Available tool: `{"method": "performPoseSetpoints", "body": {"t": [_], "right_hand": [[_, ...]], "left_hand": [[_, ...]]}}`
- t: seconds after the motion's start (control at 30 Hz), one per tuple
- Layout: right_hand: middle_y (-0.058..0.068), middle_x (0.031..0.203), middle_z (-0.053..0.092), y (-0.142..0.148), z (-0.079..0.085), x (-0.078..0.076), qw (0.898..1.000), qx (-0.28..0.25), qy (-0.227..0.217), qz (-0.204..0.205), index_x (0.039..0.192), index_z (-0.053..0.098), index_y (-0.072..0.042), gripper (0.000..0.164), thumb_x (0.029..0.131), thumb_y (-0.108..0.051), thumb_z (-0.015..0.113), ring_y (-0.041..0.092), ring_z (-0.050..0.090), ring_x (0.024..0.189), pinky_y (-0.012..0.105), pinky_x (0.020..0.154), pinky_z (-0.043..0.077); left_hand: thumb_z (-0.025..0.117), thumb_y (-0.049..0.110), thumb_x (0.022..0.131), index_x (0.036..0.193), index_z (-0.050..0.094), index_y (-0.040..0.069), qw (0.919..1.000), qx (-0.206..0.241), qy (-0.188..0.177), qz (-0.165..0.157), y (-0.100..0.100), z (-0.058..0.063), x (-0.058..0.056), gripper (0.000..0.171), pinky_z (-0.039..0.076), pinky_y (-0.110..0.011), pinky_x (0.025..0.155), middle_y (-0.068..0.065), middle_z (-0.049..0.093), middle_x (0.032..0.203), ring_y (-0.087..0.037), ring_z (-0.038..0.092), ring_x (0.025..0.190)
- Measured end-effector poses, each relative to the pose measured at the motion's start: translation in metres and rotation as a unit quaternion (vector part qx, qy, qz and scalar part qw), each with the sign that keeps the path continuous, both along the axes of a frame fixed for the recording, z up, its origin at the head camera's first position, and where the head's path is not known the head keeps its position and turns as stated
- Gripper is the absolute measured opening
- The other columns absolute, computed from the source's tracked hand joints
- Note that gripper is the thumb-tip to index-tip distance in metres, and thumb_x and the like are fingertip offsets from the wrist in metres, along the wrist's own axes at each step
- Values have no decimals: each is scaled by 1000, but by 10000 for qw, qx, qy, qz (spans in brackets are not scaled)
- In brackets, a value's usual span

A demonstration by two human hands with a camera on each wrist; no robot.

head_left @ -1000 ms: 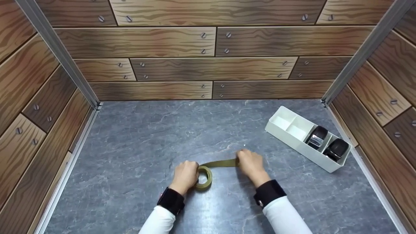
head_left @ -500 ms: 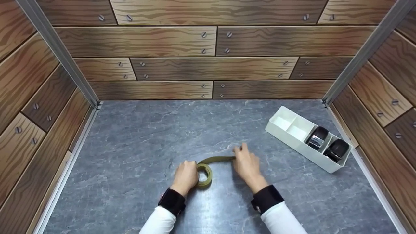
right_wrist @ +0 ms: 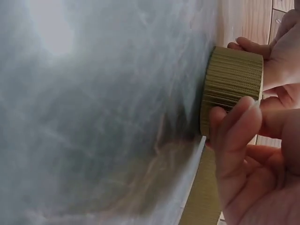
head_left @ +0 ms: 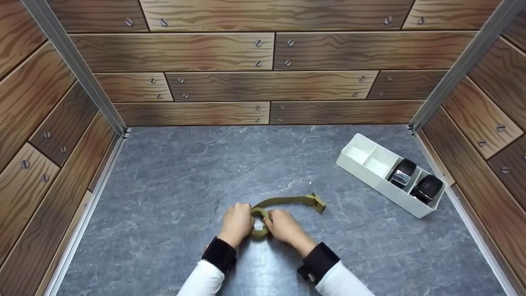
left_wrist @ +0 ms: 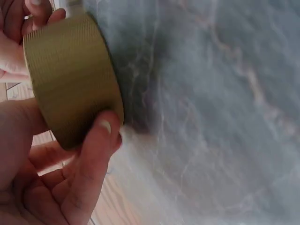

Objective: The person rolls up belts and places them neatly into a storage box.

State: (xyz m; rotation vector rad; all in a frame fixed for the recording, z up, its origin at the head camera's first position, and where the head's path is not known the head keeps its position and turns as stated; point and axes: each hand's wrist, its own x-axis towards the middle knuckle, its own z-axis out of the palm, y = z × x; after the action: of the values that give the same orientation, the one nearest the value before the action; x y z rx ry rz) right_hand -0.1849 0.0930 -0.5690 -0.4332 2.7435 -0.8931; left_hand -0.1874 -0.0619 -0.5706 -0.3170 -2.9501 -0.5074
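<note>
An olive webbing belt (head_left: 259, 234) stands on edge on the grey surface, most of it wound into a ring. Its free end runs off to the right as a curved strip, ending in a buckle (head_left: 317, 202). My left hand (head_left: 237, 222) grips the left side of the roll; in the left wrist view its thumb and fingers pinch the ribbed belt (left_wrist: 72, 77). My right hand (head_left: 285, 227) pinches the right side, thumb reaching into the ring. In the right wrist view its fingertips lie against the outside of the belt roll (right_wrist: 234, 77).
At the right stands a white divided box (head_left: 382, 190). Two of its compartments hold black rolled belts with shiny buckles, the nearer one (head_left: 427, 189) and the farther one (head_left: 403, 172). Wood-patterned walls (head_left: 271, 86) close off the back and both sides.
My right hand has let go of the belt's buckle end and moved left to the roll. The strip and buckle now lie uncovered at the right. My left hand has stayed on the roll.
</note>
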Motion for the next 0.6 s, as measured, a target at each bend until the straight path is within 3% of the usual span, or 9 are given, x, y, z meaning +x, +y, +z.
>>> {"method": "performPoseSetpoints", "body": {"t": [0.17,0.4,0.6], "right_hand": [[9,86,68,1,0,-2,9990,197,310,271,105,69,-6,18,99,-18,56,21,64,75,39,71,54],[1,63,54,2,2,2,9997,-23,-153,-170,78,59,-10,22,96,-21,62,14,53,54,31,51,46],[3,68,58,2,3,0,9994,253,251,23,78,60,-11,18,96,-14,58,21,59,65,37,60,51]], "left_hand": [[72,8,78,73,66,3,9994,-149,12,-319,-2,-1,-2,9,52,-43,54,-15,66,71,-33,64,62],[65,0,75,77,67,1,9996,3,-140,-235,-1,-2,-3,3,53,-44,55,-17,66,73,-34,65,63],[72,10,78,71,66,5,9996,-195,-15,-204,-2,0,-2,10,51,-43,50,-14,67,72,-32,64,61]]}}
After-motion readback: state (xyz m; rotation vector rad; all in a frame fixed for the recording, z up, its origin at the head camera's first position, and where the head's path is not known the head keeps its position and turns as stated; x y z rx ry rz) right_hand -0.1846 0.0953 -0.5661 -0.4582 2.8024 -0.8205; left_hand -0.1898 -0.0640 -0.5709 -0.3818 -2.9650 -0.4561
